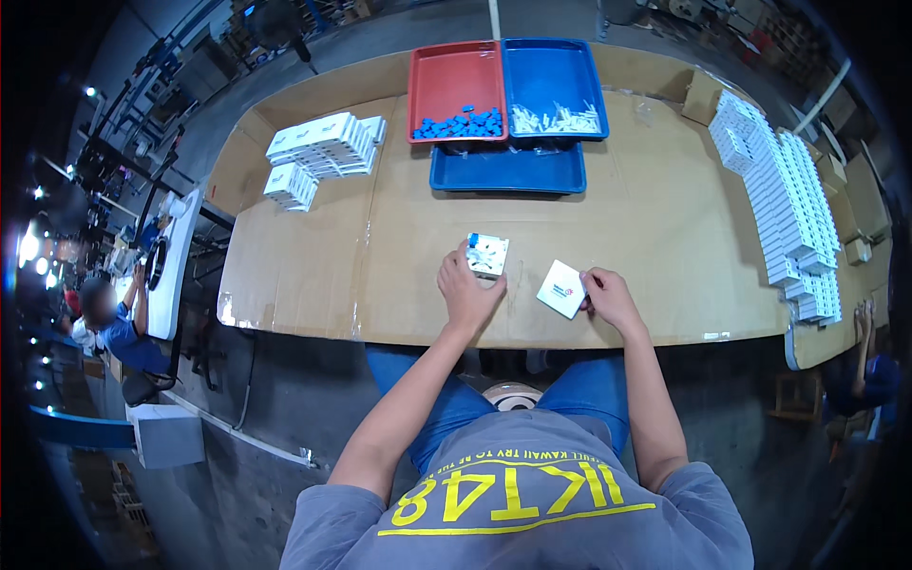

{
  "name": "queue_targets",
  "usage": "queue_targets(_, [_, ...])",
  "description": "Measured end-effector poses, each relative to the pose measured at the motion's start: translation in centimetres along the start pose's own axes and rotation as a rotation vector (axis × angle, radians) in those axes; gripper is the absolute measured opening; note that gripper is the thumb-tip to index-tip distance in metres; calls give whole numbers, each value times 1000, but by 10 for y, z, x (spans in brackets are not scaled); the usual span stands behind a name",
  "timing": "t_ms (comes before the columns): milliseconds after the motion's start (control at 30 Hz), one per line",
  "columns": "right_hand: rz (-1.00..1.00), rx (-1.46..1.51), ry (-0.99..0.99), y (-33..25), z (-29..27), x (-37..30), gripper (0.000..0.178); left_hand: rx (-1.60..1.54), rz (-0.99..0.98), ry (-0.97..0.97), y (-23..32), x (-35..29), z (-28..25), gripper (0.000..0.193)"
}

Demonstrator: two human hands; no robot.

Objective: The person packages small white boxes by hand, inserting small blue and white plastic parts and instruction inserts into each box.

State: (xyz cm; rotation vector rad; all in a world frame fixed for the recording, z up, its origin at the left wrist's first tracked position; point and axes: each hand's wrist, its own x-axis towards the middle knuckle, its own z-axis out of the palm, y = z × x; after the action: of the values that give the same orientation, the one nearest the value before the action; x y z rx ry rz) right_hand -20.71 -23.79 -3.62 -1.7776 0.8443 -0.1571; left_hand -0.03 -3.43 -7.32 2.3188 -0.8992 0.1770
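My left hand (469,298) is closed around the near and left edges of a small white square box (488,258) on the cardboard-covered table. The box's upper face shows dark openings or parts, too small to make out, and a small blue piece (473,240) at its far left corner. To the right, my right hand (614,300) pinches the right edge of a thin white square panel (560,294) with a small red and dark print. The panel is turned at an angle and lies apart from the box. Whether it touches the table I cannot tell.
Beyond my hands stand a red tray (454,71) with blue pieces, a blue tray (551,68) with white slender pieces, and a lower blue tray (508,173). White boxes are stacked at left (323,144) and in long rows at right (784,195). Other people work at both sides.
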Motion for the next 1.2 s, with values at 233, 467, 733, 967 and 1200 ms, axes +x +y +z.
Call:
queue_targets(233, [-382,-442,262,-3,24,-17,48,-879,-133,49,-15,-25,-25,88])
queue_targets(467, [-466,-455,165,8,29,-14,72,-1807,-804,-190,-16,-65,-47,66])
queue_targets(733, [-317,1263,-488,-103,7,-51,79,-2098,-1036,-441,12,-90,-81,79])
queue_targets(967, [-101,1139,-353,-86,28,-42,74,-2061,-1167,-565,45,-77,-73,77])
queue_targets(1200, [-138,605,-270,-52,67,-45,65,-2166,-1301,-731,45,-95,-55,82])
